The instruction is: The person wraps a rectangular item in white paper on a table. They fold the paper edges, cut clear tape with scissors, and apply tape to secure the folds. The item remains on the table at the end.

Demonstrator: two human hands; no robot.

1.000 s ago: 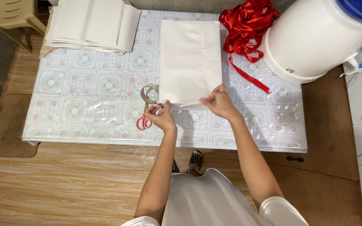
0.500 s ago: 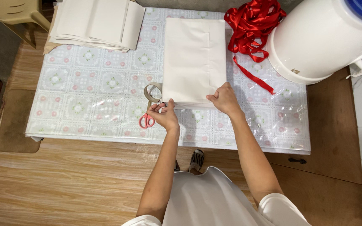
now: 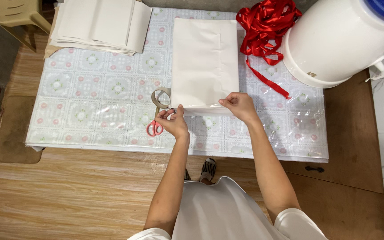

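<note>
Both hands pinch the near edge of the white paper-wrapped package (image 3: 204,62): the left hand (image 3: 173,122) closes thumb and fingers on its near-left corner, the right hand (image 3: 240,106) curls shut over the near-right corner. Doing this well seems to call for even tension between the 2 grips, keeping the flap flat. Just left of the left grip lie red-handled scissors (image 3: 154,128) and a tape roll (image 3: 160,98); beyond the right one, red ribbon (image 3: 263,26).

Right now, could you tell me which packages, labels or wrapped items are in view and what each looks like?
White paper-wrapped package: flat rectangle at table centre, near edge held by left hand and right hand.
Stack of white folded sheets: far left corner.
White tub: round, far right, blue lid, with a small dark mark near its base.
No signs or screens.
</note>
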